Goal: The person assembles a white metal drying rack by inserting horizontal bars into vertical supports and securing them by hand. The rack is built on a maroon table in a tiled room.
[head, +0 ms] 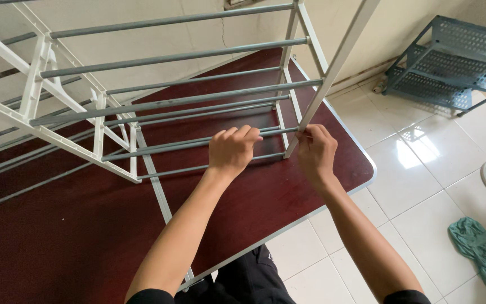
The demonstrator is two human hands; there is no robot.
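White rack (142, 107) on dark table (74, 242) — left hand (232, 151) fingers curled over grey rod (198, 142), right hand (316, 153) pinching white upright (333, 67) — steadying the joint between them.

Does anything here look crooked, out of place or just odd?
Yes. The white rack with grey rods lies tipped on its side across the dark red table, so its frame runs slanted. Both hands, left and right, grip it near one post. A green cloth lies crumpled on the floor tiles.

White-framed rack (113, 121) with grey rods lies tilted on table (74, 236)
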